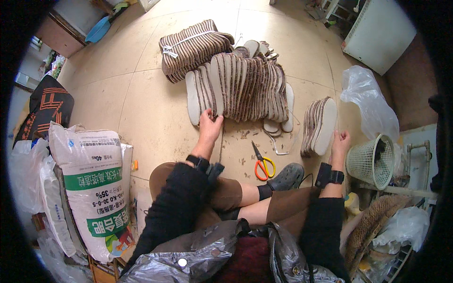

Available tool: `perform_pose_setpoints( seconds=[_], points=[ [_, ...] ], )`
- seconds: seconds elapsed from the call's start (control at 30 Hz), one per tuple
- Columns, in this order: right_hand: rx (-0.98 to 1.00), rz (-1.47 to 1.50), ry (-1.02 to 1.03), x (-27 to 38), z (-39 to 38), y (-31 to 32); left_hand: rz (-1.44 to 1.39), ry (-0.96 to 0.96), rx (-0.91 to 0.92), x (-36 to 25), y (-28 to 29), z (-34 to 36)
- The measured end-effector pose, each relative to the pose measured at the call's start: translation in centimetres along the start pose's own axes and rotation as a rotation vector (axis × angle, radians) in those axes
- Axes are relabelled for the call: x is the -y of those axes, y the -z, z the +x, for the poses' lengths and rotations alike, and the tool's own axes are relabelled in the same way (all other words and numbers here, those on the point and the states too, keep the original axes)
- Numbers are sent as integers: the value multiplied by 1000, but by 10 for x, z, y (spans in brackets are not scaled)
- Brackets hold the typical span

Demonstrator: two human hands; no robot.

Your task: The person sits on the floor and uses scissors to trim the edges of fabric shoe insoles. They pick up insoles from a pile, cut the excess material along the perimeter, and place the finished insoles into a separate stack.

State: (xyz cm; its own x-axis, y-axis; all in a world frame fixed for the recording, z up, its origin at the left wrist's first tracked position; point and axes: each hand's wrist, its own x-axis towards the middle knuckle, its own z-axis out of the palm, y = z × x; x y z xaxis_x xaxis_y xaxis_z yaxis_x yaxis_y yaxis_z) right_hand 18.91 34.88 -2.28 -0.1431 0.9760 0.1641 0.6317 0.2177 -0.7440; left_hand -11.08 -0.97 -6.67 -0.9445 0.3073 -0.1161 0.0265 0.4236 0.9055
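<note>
A white sack stands near left; scissors (262,159) lie on the beige tiled floor (137,108). Right, the right hand (339,143) curls beside a small stack of soles (323,125); the left hand (211,126), narrow, touches the long row of soles (250,87). Whether either grip holds anything, I cannot tell. Far right, a white cabinet (380,35).

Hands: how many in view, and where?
2: left hand at the near edge of the large row of soles; right hand beside the smaller stack of soles. Neither is hidden.
</note>
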Motion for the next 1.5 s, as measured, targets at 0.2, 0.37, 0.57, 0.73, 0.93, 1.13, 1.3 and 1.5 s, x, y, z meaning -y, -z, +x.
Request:
perform_pose_setpoints(
  seconds=[0.2, 0.37, 0.57, 0.73, 0.93, 1.13, 1.3, 1.5],
  points=[
    [-65, 12, 254, 58, -35, 11, 226, -91, 87, 16, -17, 40],
    [91, 154, 265, 99, -64, 9, 230, -125, 105, 9, -21, 46],
    [369, 321, 336, 127, -98, 3, 262, -21, 99, -10, -3, 40],
    [928, 668, 95, 140, -148, -10, 185, -40, 112, -62, 28, -6],
    [1219, 897, -178, 149, -217, -17, 430, -369, 388, -110, 34, -155],
    [1246, 802, -351, 134, -238, -6, 191, -464, 454, -89, 29, -184],
    [1337, 835, -118, 131, -246, -9, -339, -5, 455, -61, 20, -169],
    [1372, 771, -304, 127, -243, -19, -337, 117, 395, -33, 12, -156]
  ],
)
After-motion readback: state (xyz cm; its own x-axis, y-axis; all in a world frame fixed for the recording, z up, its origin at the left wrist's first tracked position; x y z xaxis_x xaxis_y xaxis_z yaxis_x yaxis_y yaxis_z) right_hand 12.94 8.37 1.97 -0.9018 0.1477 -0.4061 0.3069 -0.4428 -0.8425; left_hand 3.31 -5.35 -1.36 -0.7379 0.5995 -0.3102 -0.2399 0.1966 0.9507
